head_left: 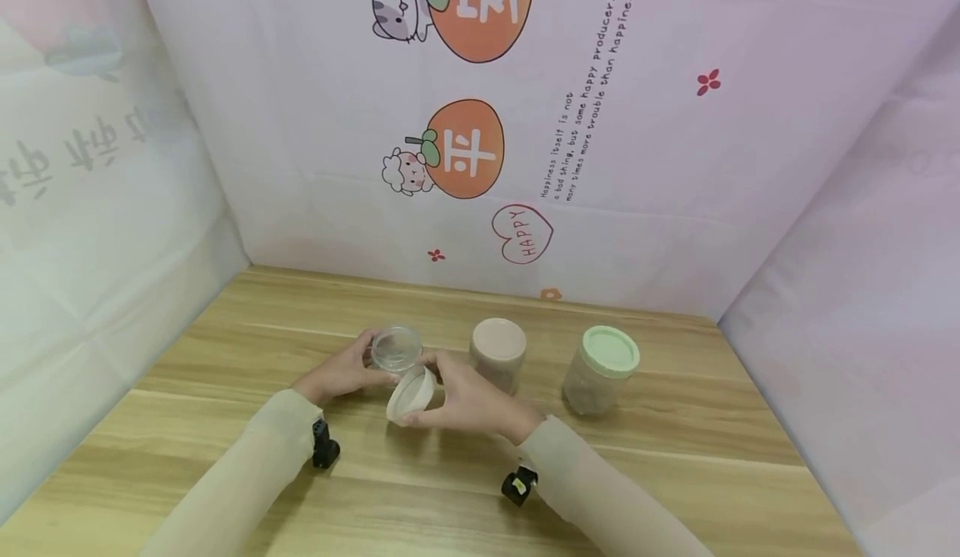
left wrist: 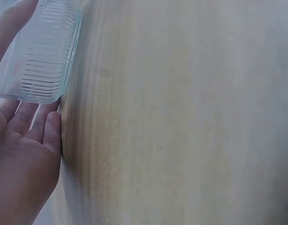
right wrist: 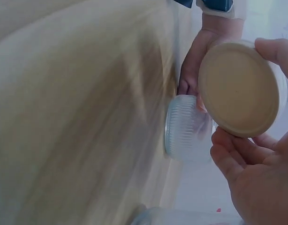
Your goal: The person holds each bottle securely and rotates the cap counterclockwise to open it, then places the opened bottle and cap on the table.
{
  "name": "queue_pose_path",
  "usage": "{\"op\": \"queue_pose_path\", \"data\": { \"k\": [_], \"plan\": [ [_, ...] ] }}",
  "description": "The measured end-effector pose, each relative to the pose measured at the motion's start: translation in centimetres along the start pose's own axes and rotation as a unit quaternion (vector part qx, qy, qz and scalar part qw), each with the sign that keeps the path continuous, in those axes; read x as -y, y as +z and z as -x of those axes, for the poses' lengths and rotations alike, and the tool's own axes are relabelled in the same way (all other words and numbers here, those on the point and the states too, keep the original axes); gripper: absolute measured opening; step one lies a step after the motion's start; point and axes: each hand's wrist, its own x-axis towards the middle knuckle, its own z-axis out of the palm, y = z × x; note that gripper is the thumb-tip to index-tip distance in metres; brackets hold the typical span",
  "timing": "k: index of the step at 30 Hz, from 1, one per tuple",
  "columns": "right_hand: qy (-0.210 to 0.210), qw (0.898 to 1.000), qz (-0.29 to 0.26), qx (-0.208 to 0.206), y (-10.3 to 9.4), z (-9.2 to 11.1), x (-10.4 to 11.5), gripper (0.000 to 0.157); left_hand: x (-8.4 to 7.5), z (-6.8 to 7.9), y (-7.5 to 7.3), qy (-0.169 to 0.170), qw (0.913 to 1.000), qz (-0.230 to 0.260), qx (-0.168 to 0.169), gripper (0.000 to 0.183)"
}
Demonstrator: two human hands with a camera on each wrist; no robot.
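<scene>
A clear jar [head_left: 397,348] with ribbed sides [left wrist: 43,70] stands on the wooden table, its round mouth uncovered. My left hand [head_left: 343,375] holds it from the left, thumb on the near side and fingers round the far side. My right hand [head_left: 474,400] grips a cream-coloured lid [head_left: 412,395] by its rim, with the thumb on one edge and fingers on the opposite one. Tilted on edge, the lid is off the jar, just in front of it and to its right. The right wrist view shows the lid's flat face [right wrist: 238,89] partly covering the left hand behind.
Right of my hands stands a jar with a pinkish-beige lid [head_left: 498,340], partly behind my right hand. Farther right is another see-through jar with a light green lid [head_left: 611,351]. Printed white cloth [head_left: 637,232] walls the table [head_left: 660,474] at the back and both sides.
</scene>
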Motion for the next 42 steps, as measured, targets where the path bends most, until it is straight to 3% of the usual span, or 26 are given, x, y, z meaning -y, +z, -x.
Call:
{"op": "queue_pose_path", "data": {
  "k": [4, 12, 17, 23, 29, 42],
  "plan": [
    [-0.004, 1.0, -0.003, 0.015, 0.7, 0.3, -0.3, 0.079, -0.1, 0.1, 0.2, -0.018, 0.9998, -0.002, -0.01, 0.094],
    [-0.009, 0.999, 0.0, 0.036, 2.4, 0.7, -1.3, 0.079, 0.3, 0.0, 0.1, -0.016, 0.9998, 0.001, -0.01, 0.094],
    [-0.018, 0.998, 0.046, 0.045, 3.2, 0.8, -1.5, 0.082, 0.5, -0.2, 0.1, -0.014, 0.9999, 0.001, -0.01, 0.094],
    [0.0, 0.995, 0.074, 0.06, 3.9, 0.4, -1.7, 0.086, 0.4, -0.1, 0.1, -0.021, 0.9997, 0.002, -0.01, 0.095],
    [0.011, 0.988, 0.142, 0.065, 4.3, 0.2, -1.5, 0.085, 0.5, -0.2, 0.1, -0.027, 0.9996, 0.003, -0.012, 0.098],
    [0.029, 0.98, 0.193, 0.039, 5.1, 0.0, -0.7, 0.081, 0.2, -0.1, 0.2, -0.021, 0.9996, 0.004, -0.017, 0.098]
  ]
}}
